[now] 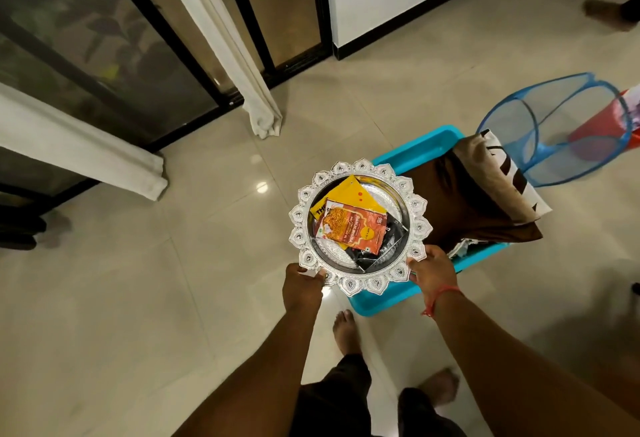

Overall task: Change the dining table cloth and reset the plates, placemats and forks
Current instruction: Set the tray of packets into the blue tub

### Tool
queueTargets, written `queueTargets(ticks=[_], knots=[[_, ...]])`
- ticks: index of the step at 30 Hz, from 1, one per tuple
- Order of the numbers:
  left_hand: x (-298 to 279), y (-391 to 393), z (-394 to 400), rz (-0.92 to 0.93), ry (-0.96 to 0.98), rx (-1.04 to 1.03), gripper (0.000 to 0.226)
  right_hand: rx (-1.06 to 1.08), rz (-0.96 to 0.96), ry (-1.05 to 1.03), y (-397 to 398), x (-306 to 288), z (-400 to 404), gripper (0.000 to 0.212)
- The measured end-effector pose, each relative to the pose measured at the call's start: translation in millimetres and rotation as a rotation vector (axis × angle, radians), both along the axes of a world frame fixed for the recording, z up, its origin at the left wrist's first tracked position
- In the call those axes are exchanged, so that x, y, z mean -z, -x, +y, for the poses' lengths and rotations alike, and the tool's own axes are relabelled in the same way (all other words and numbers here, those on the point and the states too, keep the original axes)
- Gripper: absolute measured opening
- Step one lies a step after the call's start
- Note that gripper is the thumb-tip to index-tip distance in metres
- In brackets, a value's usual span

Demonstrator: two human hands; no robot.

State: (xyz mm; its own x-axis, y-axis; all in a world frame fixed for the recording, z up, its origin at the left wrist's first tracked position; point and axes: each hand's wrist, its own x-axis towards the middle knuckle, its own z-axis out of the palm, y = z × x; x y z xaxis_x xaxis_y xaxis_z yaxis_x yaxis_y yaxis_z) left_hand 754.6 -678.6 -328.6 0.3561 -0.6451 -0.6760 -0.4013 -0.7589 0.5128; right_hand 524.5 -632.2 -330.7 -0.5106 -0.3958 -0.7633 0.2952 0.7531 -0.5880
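Note:
I carry a round silver plate (420, 228) with a scalloped, petal-shaped rim above the tiled floor. Snack packets lie in it: an orange one (349, 228) on top, a yellow one (351, 194) behind, a black one (384, 249) beneath. My left hand (300, 286) grips the near-left rim, and my right hand (433, 272) grips the near-right rim, a red thread on its wrist. Just beyond the plate a brown and cream folded cloth (478, 201) lies in a turquoise plastic tub (419, 149) on the floor.
A blue mesh pop-up hamper (554, 131) lies on its side at right with a red bucket (599, 125) behind it. Glass sliding doors with white curtains (242, 55) fill the left and back. Another person's foot (604, 12) shows at top right. My bare feet stand below.

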Motion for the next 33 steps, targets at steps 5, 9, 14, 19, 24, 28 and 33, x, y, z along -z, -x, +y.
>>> queueTargets(ticks=[5,9,14,19,24,28,33], knots=[[11.3,-1.0,-3.3,0.026,-0.056,0.008,0.036,0.018,0.021,-0.032,-3.1,1.2,0.1,0.024],[18.2,-4.0,-2.3,0.096,-0.115,-0.016,0.035,0.03,-0.001,-0.03,-1.8,6.5,0.8,0.023],[25.5,-8.2,4.7,0.185,-0.177,-0.058,0.033,0.036,-0.01,-0.064,0.5,22.4,5.5,0.026],[20.2,-6.3,9.6,0.297,-0.24,-0.063,0.03,-0.09,0.016,-0.134,4.1,37.1,15.6,0.034],[13.9,-8.3,4.5,0.275,-0.273,0.029,0.035,-0.105,0.009,-0.138,5.9,55.0,22.5,0.052],[7.7,-6.1,-2.7,-0.021,-0.224,0.24,0.052,-0.192,0.088,-0.155,-2.5,35.8,17.9,0.079],[-20.0,-0.2,-6.2,-0.469,0.084,0.759,0.049,-0.506,0.42,-0.143,-2.4,8.7,14.5,0.081]])
